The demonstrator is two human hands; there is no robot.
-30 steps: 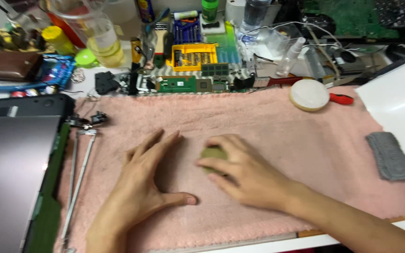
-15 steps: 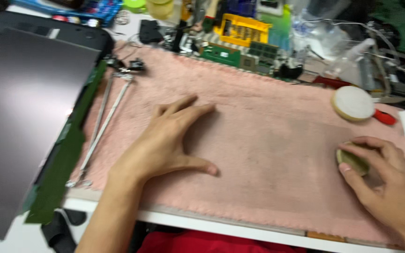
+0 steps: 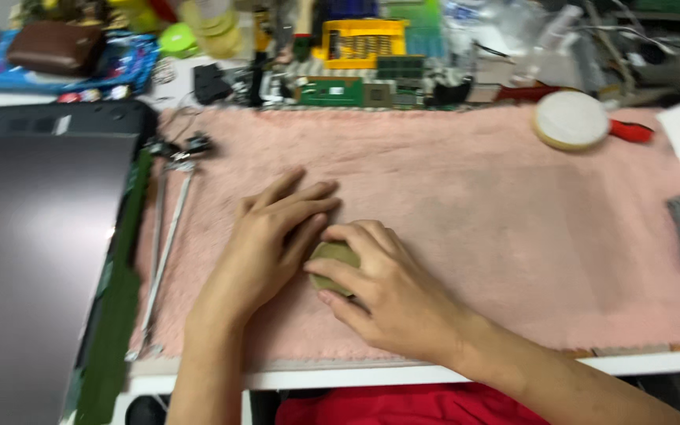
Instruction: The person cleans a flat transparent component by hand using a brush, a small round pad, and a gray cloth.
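Fingers of the right hand (image 3: 387, 295) grip and half hide a round olive pad (image 3: 330, 264); left hand (image 3: 269, 236) lies flat, empty.

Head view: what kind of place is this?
Most likely an electronics repair bench. A pink towel serves as a work mat, green circuit boards and a yellow screwdriver-bit case lie along its back edge, and a dark laptop panel sits at the left with loose metal hinge rails.
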